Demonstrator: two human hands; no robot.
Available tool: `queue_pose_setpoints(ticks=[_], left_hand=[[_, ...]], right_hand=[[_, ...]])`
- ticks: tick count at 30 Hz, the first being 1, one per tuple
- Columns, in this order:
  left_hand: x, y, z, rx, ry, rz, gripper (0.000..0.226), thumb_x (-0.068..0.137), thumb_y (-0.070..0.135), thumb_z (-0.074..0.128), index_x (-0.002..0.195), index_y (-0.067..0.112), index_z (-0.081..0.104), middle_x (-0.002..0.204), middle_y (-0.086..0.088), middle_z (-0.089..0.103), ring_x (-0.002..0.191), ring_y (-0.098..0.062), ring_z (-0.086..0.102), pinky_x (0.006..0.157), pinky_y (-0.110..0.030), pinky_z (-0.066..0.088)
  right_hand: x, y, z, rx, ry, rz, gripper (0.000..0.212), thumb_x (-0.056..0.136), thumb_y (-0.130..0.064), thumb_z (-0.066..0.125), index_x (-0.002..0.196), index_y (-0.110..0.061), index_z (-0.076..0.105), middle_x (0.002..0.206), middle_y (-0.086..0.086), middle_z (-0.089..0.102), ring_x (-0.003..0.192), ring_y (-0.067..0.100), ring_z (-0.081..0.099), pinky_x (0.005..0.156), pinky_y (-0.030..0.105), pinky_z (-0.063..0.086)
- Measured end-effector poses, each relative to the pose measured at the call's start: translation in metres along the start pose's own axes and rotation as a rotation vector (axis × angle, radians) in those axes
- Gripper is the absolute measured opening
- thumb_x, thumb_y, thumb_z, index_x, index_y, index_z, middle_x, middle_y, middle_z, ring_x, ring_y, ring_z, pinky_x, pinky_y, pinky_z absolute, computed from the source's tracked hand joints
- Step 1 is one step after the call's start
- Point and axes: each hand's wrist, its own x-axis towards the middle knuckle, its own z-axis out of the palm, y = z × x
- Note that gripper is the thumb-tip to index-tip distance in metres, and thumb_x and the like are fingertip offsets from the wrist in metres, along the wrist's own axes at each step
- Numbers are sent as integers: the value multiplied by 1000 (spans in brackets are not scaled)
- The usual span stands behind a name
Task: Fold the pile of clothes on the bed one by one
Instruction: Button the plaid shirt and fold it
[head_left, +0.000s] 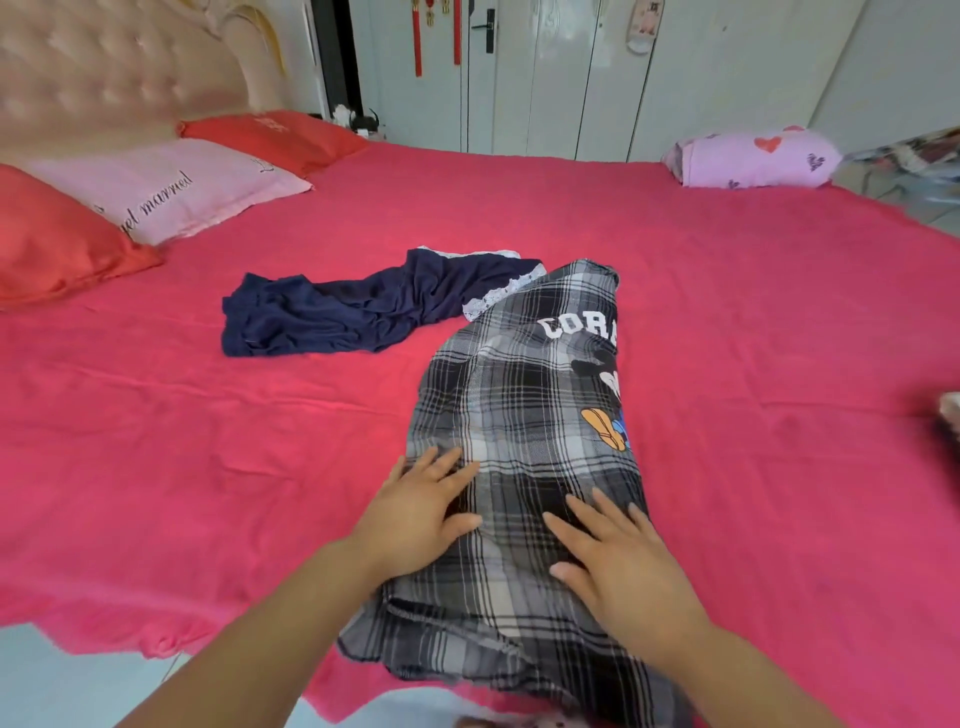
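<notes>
Pressing flat and grasping nothing, left hand (421, 512) and right hand (618, 566) hold down the plaid garment (524, 395) beneath them on the pink bedsheet (208, 415); its hem behind the wrists appears to overhang, risking a slide.

Left hand (415, 519), right hand (623, 566) on plaid (524, 405)

Left hand (415, 514) and right hand (618, 566) lie on near garment (524, 405); far garment (363, 306) behind-left.
</notes>
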Motion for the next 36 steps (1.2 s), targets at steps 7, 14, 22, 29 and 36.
queue_pose_setpoints(ticks=[7,14,22,29,36], left_hand=[[-60,1,8,73,-171,105,89,83,58,56,149,35,2,158,3,-7,145,-22,-9,118,-43,3],[-70,11,8,158,-128,68,72,88,-8,37,149,27,19,158,0,6,146,-20,3,115,-34,22],[-91,-9,-2,104,-54,155,65,87,-6,40,146,20,31,155,2,21,145,-13,12,112,-17,8],[-97,-10,14,150,-49,134,86,81,62,53,149,33,9,158,5,-3,145,-14,-9,117,-34,-8],[-84,-4,34,270,-131,217,118,67,67,65,133,43,-30,144,8,-34,133,-15,-32,111,-38,-18]], right_hand=[[-52,27,3,85,-108,-54,79,81,-69,41,147,-41,8,149,-19,-15,140,10,-21,118,32,10],[-70,18,6,101,-56,10,62,98,-18,45,149,-34,14,157,-10,-5,145,13,-7,114,21,14],[-79,20,9,126,80,1,55,83,2,49,128,-28,57,142,-8,47,129,9,43,104,14,30],[-82,32,3,50,99,-24,83,78,8,41,142,-43,30,150,-19,28,137,6,29,106,20,33],[-71,48,0,-140,-145,-190,109,75,10,38,128,-54,-31,144,-16,-31,136,12,-27,112,29,-6]])
